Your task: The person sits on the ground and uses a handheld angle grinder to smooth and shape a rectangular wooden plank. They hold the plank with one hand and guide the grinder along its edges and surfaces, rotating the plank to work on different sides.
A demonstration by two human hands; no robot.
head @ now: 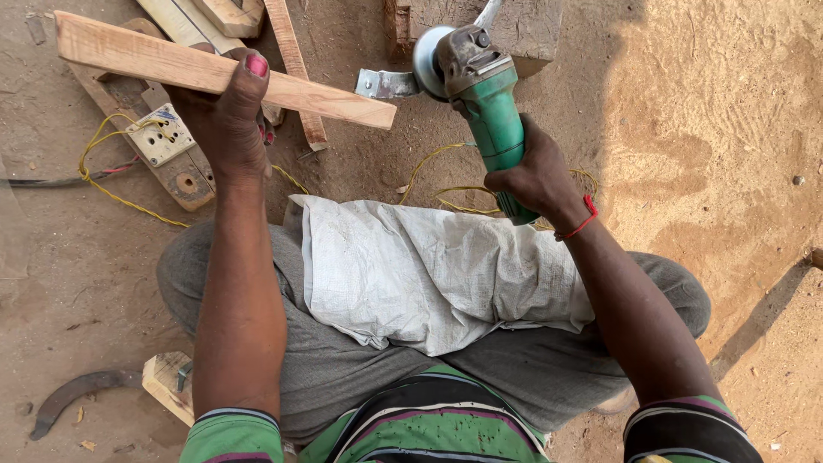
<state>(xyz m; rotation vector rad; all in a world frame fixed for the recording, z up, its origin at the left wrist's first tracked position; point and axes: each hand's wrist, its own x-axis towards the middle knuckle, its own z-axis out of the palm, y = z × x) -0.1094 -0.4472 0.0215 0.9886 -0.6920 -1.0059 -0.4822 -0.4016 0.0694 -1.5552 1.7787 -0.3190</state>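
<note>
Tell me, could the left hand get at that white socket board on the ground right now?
Probably not as things stand: the left hand is full, gripping a wooden slat above the socket board. Nothing else blocks the way.

Ground surface: bare, sandy earth (pixel 729 129), brown, marked with shallow ripples and scattered small stones. Lighting: direct sunlight on the right side; the left and centre lie in shade, with a sharp shadow edge running across the upper right. Offcuts of pale timber (pixel 227 15) lie at the top edge. A wooden block (pixel 531 30) sits at the top centre. A yellow cable (pixel 111 193) trails over the dirt on the left. A curved dark metal piece (pixel 69 396) lies at lower left.
</note>
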